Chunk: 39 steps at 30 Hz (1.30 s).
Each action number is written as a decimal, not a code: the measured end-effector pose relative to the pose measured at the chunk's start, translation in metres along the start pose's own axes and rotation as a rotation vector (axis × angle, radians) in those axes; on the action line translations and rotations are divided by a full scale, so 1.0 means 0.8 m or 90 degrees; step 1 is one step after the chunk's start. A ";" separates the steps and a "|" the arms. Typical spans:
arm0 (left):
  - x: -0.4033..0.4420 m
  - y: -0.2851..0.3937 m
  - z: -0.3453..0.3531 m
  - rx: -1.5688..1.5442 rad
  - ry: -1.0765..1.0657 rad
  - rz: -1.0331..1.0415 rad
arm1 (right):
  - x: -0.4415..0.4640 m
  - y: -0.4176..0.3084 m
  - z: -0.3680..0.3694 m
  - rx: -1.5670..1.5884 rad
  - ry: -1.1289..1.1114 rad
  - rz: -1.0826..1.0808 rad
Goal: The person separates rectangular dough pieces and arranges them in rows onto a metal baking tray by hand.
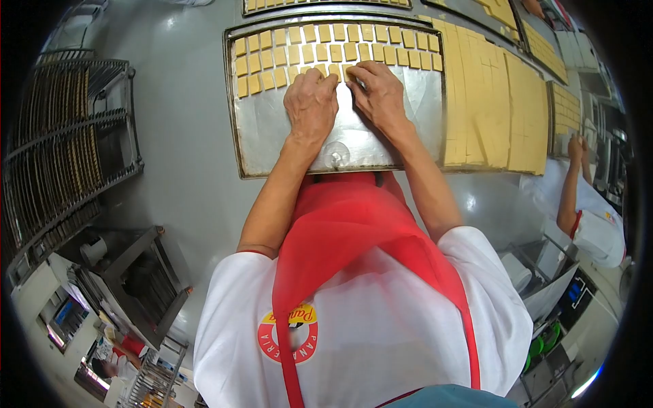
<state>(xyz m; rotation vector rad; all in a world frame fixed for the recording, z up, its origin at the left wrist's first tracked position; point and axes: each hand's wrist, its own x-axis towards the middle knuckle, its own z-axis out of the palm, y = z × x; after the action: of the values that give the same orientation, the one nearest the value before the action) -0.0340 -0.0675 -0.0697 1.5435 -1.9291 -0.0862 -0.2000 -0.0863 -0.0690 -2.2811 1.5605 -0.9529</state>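
A metal baking tray (272, 136) lies in front of me, with rows of small rectangular dough pieces (309, 32) along its far part. My left hand (311, 103) is over the third row, fingers curled, with thumb and fingertips closed at a dough piece (334, 69). Just right of it, my right hand (378, 95) pinches another dough piece (348, 72) between thumb and fingers. Parts of the pieces under both hands are hidden. To the right of the tray lies a wide yellow dough sheet (486, 102), scored with cut lines.
More trays with dough stand at the top edge and right, one tray (564, 112) near another person's arms (575, 170). Racks of trays (68, 129) stand at the left. A dark metal rack (129, 279) is below them. Another person (126, 353) is at lower left.
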 end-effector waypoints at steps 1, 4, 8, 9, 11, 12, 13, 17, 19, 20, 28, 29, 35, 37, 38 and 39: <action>0.000 0.000 0.000 0.001 0.003 -0.002 | 0.000 0.000 0.000 0.003 0.002 0.000; 0.002 0.007 -0.004 -0.039 -0.031 -0.045 | 0.000 -0.002 -0.005 0.016 -0.002 0.002; 0.007 0.030 -0.021 -0.215 -0.078 -0.211 | -0.012 0.011 -0.018 0.115 -0.005 0.076; 0.006 0.033 -0.021 -0.421 -0.126 -0.349 | -0.016 0.013 -0.027 0.265 -0.066 0.210; 0.006 0.044 -0.019 -0.794 -0.157 -0.532 | -0.023 0.017 -0.052 0.598 -0.189 0.435; 0.006 0.046 -0.016 -0.794 -0.157 -0.532 | -0.026 0.018 -0.055 0.598 -0.190 0.435; 0.005 0.046 -0.011 -0.824 -0.175 -0.528 | -0.029 0.019 -0.056 0.627 -0.192 0.437; 0.006 0.059 -0.006 -0.865 -0.200 -0.513 | -0.038 0.032 -0.054 0.716 -0.158 0.468; 0.007 0.058 0.002 -0.880 -0.169 -0.537 | -0.038 0.033 -0.058 0.761 -0.138 0.485; 0.008 0.057 0.006 -0.895 -0.136 -0.559 | -0.038 0.031 -0.061 0.784 -0.110 0.488; 0.023 0.066 0.001 -0.694 -0.295 -0.553 | -0.044 0.043 -0.052 0.617 -0.084 0.372; 0.021 0.066 0.003 -0.709 -0.291 -0.531 | -0.044 0.042 -0.054 0.619 -0.066 0.340; 0.021 0.060 0.008 -0.606 -0.224 -0.423 | -0.034 0.037 -0.064 0.585 -0.029 0.297; 0.021 0.060 0.010 -0.543 -0.154 -0.348 | -0.029 0.040 -0.061 0.492 0.032 0.297; 0.021 0.061 0.011 -0.395 -0.077 -0.240 | -0.028 0.041 -0.063 0.491 0.032 0.298; 0.021 0.061 0.011 -0.245 -0.001 -0.132 | -0.025 0.040 -0.069 0.342 0.009 0.245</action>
<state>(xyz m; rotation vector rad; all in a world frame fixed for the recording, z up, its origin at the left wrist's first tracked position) -0.0817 -0.0703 -0.0481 1.4689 -1.6286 -0.5172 -0.2628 -0.0723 -0.0506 -1.5496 1.4496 -1.1086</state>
